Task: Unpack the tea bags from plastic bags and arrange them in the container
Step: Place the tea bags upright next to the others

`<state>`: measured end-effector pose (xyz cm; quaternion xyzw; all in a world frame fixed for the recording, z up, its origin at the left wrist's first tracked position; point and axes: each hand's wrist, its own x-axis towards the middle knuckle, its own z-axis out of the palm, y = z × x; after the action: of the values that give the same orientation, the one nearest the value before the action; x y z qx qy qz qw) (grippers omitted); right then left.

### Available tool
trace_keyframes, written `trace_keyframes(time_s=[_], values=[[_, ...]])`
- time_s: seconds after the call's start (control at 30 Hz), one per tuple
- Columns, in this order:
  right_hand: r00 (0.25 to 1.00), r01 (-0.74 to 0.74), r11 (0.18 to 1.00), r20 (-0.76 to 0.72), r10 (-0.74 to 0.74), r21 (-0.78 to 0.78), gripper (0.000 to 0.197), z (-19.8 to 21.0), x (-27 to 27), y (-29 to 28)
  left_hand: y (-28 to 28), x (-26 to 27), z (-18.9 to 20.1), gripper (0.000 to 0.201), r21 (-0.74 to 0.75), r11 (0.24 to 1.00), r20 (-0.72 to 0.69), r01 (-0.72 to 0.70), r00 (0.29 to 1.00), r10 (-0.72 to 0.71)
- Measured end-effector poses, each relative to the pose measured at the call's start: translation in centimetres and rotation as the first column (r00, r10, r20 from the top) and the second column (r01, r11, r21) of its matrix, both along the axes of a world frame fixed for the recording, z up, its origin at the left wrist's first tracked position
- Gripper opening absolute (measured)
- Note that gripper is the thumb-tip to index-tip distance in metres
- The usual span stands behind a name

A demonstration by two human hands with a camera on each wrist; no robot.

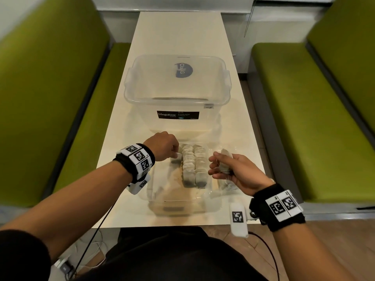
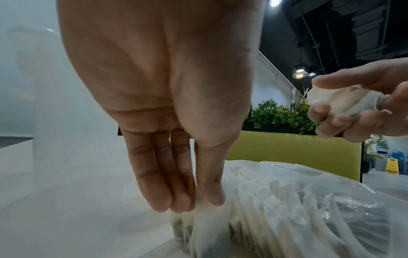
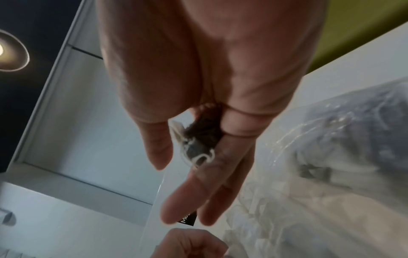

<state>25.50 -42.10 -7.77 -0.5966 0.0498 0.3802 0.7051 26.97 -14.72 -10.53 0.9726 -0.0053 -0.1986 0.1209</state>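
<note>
The left hand (image 1: pixel 162 146) points its fingers (image 2: pixel 159 178) down and pinches the top of one tea bag (image 2: pixel 205 225) between thumb and fingers; this bag stands directly under the fingertips, at the left end of the rows. The right hand (image 1: pixel 233 171) is curled around a small bunch of tea bags (image 1: pixel 224 162), held in the palm, with white strings hanging below the fingers. Between both hands, in the low clear container (image 1: pixel 182 201), two rows of tea bags (image 1: pixel 194 165) stand upright. One crumpled plastic bag (image 1: pixel 227 186) lies under the right hand. Beyond the hands stands one big clear box (image 1: pixel 176 92). The exact number of bags is hard to count
</note>
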Motion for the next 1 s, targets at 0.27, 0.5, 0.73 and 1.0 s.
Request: trace_keyframes(time_s=[0.27, 0.5, 0.73, 1.0], values=[[0.993, -0.034, 0.992, -0.105, 0.048, 0.125, 0.032, -0.4, -0.7, -1.2, 0.0, 0.3, -0.1, 0.019, 0.095, 0.995, 0.095, -0.017, 0.995, 0.008], [0.992, -0.103, 0.992, -0.063, 0.108, 0.075, 0.033, 0.0, -0.9, -0.5, -0.1, 0.0, 0.0, 0.038, 0.260, 0.965, 0.142, -0.014, 0.990, -0.024], [0.995, -0.079, 0.997, 0.056, 0.078, 0.026, 0.033, -0.4, -0.9, -0.4, 0.6, -0.8, 0.9, 0.039, 0.135, 0.984, 0.137, -0.119, 0.985, 0.100], [0.970, -0.076, 0.990, 0.222, 0.101, -0.118, 0.024, -0.3, -1.2, 0.5, 0.7, -3.3, 4.0, 0.024, -0.284, 0.953, 0.074, -0.109, 0.988, 0.135]])
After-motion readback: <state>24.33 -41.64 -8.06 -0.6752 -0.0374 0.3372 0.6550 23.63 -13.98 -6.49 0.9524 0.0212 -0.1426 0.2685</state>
